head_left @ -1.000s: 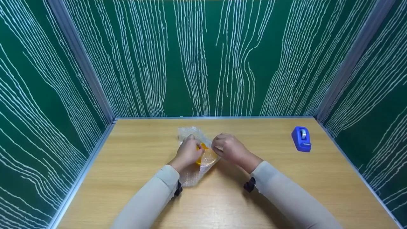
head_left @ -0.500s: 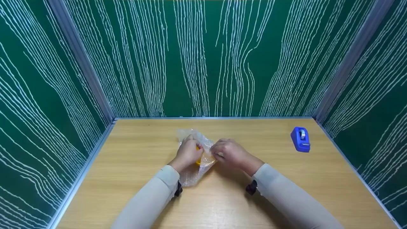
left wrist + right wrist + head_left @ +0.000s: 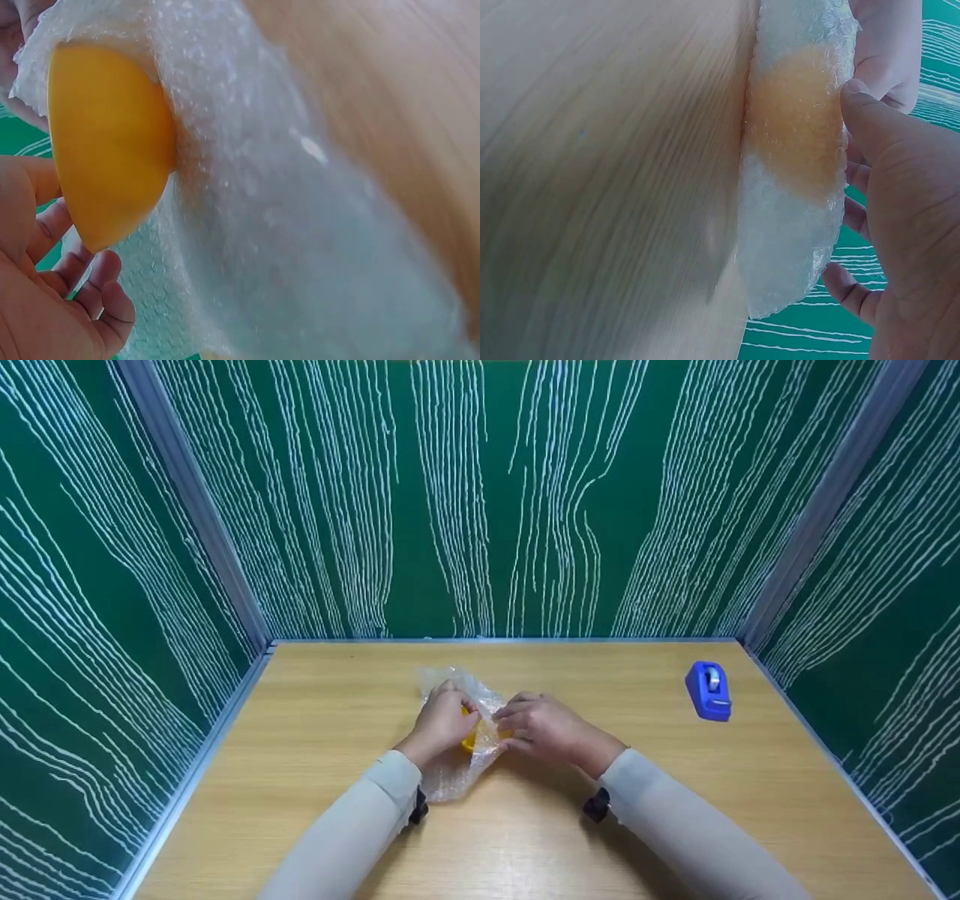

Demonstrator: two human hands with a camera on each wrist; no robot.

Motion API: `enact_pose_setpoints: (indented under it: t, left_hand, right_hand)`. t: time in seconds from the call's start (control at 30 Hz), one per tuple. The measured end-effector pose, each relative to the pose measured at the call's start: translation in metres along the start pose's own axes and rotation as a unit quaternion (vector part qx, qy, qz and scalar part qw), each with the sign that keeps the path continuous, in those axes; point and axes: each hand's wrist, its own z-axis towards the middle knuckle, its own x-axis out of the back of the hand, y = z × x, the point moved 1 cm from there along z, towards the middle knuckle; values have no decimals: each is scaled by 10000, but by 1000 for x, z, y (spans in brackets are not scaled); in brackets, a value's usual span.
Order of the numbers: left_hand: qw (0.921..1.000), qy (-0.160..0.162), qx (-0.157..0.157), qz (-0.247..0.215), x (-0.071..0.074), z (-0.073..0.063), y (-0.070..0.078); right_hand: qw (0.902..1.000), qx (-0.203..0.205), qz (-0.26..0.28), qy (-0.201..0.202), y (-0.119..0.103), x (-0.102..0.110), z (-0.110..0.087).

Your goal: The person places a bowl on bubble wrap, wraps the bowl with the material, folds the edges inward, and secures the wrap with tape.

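Note:
A yellow bowl point(image 3: 469, 741) stands on a sheet of bubble wrap point(image 3: 450, 784), which is partly folded up over it. My left hand point(image 3: 442, 720) holds the bowl by its rim; in the left wrist view the bowl's smooth yellow side point(image 3: 109, 142) shows bare beside the curled fingers. From the other side my right hand point(image 3: 547, 729) pinches the raised edge of the wrap against the bowl. Through the wrap point(image 3: 787, 240) in the right wrist view the bowl shows as a blurred orange patch. The inside of the bowl is mostly hidden.
A blue tape dispenser point(image 3: 708, 691) with a roll of tape stands on the wooden table point(image 3: 330, 690) at the far right. Green panels point(image 3: 510, 510) with wavy white lines enclose the table at the back and both sides.
My right hand has come slightly toward me, drawing the wrap further over the bowl's rim, so less bare yellow shows. My left hand has stayed nearly in place on the bowl.

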Motion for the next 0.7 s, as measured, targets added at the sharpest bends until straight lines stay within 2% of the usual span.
enact_pose_setpoints:
  t: [0.17, 0.27, 0.4, 0.5, 0.6, 0.7]
  left_hand:
    - [9995, 18, 245, -218, 12, 1, -7]
    - [9977, 45, 513, -442, 22, 3, -14]
    - [9973, 347, 464, -441, 38, 8, -27]
    - [9967, 661, 303, -352, 46, 12, -40]
    - [9948, 806, 453, -418, 52, 16, -54]
    - [9935, 806, 647, -469, 53, 20, -65]
  right_hand:
    - [9999, 37, 57, -93, 1, 0, 0]
    - [9999, 90, 63, -109, 1, 0, 0]
    - [9997, 231, -37, -83, 3, -2, 0]
    - [9995, 281, -71, -87, 3, -3, 0]
    - [9997, 229, -23, -108, 4, -3, -1]
    - [9997, 184, 5, -129, 4, -3, -2]
